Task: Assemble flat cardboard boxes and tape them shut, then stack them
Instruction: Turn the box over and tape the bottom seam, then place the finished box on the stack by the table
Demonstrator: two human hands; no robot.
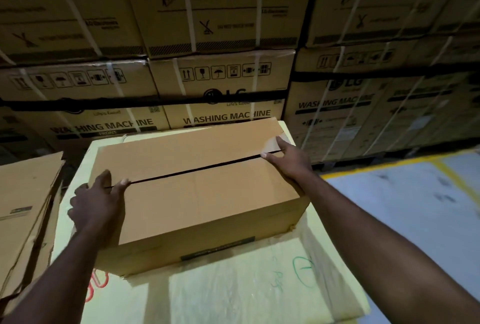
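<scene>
Left hand (97, 204) grips, flat right hand (288, 158) presses, box (207, 193) on yellow-wrapped surface (233, 292) before stacked cartons (223, 77).

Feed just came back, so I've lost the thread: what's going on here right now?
A person is closing a cardboard box that sits on a pale yellow wrapped surface. The left hand holds the box's left end and the right hand presses on the right end, both at the top seam. The flaps are folded down, but a dark gap shows between them and no tape runs along it.
</scene>
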